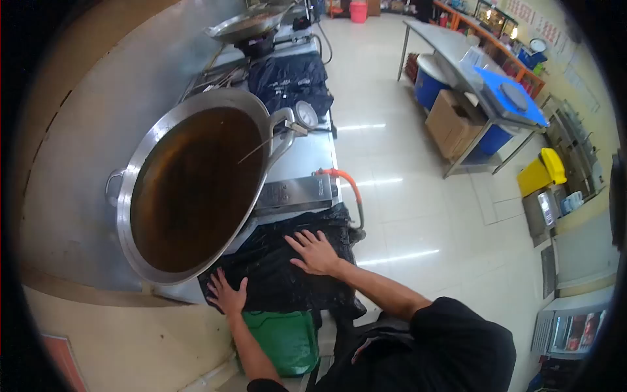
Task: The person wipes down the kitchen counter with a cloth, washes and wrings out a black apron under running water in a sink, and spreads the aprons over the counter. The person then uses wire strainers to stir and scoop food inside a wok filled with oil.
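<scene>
Our left hand (227,295) and right hand (316,255) lie spread, gripping nothing, on the black plastic sheet (274,266) at lower centre, where a slip could jolt the wok (157,130) at left (hot or not, we cannot tell) and spill its dark liquid (202,189).

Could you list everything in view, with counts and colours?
Large wok: one, silver, left
Liquid: one pool, dark brown, inside it
Dial thermometer: one, white-faced, at its handle
Near covering: one, black, under both hands
Far covering: one, black, beyond the wok
Metal box: one, silver, between coverings
Hose: one, orange, beside box
Second wok: one, silver, top
Green container: one, green, bottom
Steel table: one, grey, right
Cardboard box: one, brown, beneath table
Yellow bin: one, yellow, far right
Smaller background items: uncounted, too blurred
Left hand: one, bare, near wok
Right hand: one, bare, near hose
</scene>
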Available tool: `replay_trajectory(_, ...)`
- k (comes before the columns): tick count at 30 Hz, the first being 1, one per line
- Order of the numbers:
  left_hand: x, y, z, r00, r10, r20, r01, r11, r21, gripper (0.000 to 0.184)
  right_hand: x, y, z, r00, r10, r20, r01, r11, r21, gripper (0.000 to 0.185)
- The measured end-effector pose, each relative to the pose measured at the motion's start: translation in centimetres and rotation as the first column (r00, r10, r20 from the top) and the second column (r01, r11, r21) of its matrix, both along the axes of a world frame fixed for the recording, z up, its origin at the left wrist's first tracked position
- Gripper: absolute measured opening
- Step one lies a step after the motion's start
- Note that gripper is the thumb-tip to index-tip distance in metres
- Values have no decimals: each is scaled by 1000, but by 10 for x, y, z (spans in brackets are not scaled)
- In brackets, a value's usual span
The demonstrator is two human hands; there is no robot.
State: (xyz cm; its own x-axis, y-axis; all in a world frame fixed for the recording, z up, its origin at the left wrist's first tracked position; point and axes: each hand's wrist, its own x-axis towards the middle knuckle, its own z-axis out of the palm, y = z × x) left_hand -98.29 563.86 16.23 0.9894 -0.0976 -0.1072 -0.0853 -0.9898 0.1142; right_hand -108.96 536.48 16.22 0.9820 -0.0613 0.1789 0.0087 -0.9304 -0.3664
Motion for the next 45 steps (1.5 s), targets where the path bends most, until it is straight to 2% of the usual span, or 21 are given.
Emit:
replay_trajectory(3, -30, -32, -9, 969, -23, 244, 70, 979, -189, 78, -69, -36, 13, 972, 121, 203, -153, 977, 146, 55)
replay_trajectory(5, -75, -92, 0, 914, -170, 368, 281, 921, -271, 70, -132, -75, -2, 989, 14, 146, -57, 952, 301, 47)
replay_trajectory(8, -117, -179, 21, 848, -502, 169, 522, 845, -113, 60, -235, -149, -53, 974, -222, -42, 220, 889, 400, 42)
replay_trajectory(12, -121, -231, 5, 969, -232, -85, 227, 972, -68, 52, -344, -284, -104, 856, -374, -356, 498, 778, 382, 38)
replay_trajectory(14, -122, -258, 11, 982, -147, 114, 157, 984, -85, 43, -362, -340, -116, 747, -447, -493, 638, 691, 340, 36)
replay_trajectory(15, -128, -275, 18, 964, -115, 239, 148, 981, -126, 37, -359, -363, -120, 780, -434, -450, 598, 729, 333, 36)
replay_trajectory(18, -134, -364, 63, 957, 18, 291, 96, 923, -373, 25, -295, -455, -104, 875, -375, -308, 466, 824, 323, 34)
replay_trajectory(21, -109, -460, 67, 926, 39, 375, 197, 798, -569, 18, -175, -520, -80, 962, -214, -172, 268, 866, 423, 36)
replay_trajectory(23, -70, -527, 63, 837, -2, 547, 358, 758, -545, 14, -100, -566, -81, 979, -74, -190, 165, 834, 527, 37)
replay_trajectory(26, 3, -600, 45, 963, 105, 247, 73, 784, -616, 35, -25, -653, -130, 909, -10, -416, 180, 911, 371, 41)
replay_trajectory(29, 99, -646, 7, 831, 60, 553, 145, 937, -319, 60, -32, -748, -224, 735, -278, -619, 495, 843, 210, 53)
replay_trajectory(30, 119, -658, 11, 922, 36, 387, 41, 981, -189, 76, -56, -779, -270, 738, -357, -573, 530, 832, 163, 49)
replay_trajectory(31, 142, -657, 1, 973, -18, 228, 51, 989, -140, 77, -74, -809, -278, 639, -345, -687, 552, 828, 97, 45)
replay_trajectory(34, 194, -643, -17, 972, -92, -217, 100, 995, 26, 78, -142, -874, -257, 609, -331, -721, 553, 829, 87, 38)
replay_trajectory(35, 207, -653, 13, 947, -80, -313, 113, 990, 90, 78, -154, -889, -265, 653, -301, -695, 302, 945, -125, 34)
replay_trajectory(36, 232, -662, 34, 879, -19, -476, 76, 992, 100, 75, -178, -905, -268, 446, -454, -772, 599, 792, -120, 30)
replay_trajectory(37, 256, -677, 49, 778, 42, -627, 42, 992, 118, 72, -183, -914, -248, 198, -446, -873, 947, 316, 54, 31)
replay_trajectory(38, 280, -702, 55, 819, 94, -566, 52, 970, 236, 69, -179, -926, -237, 77, -423, -903, 994, 97, 39, 22)
replay_trajectory(40, 327, -759, 62, 887, 180, -425, 33, 894, 447, 65, -142, -978, -265, 306, -487, -818, 923, 363, 128, 19)
replay_trajectory(43, 392, -916, 88, 984, 8, -177, -9, 1000, -7, 63, -96, -1064, -308, 617, -413, -670, 656, 741, 147, 17)
replay_trajectory(45, 446, -1018, 94, 916, -186, -355, 99, 963, -250, 61, 12, -1161, -333, 491, -542, -682, 862, 418, 288, 37)
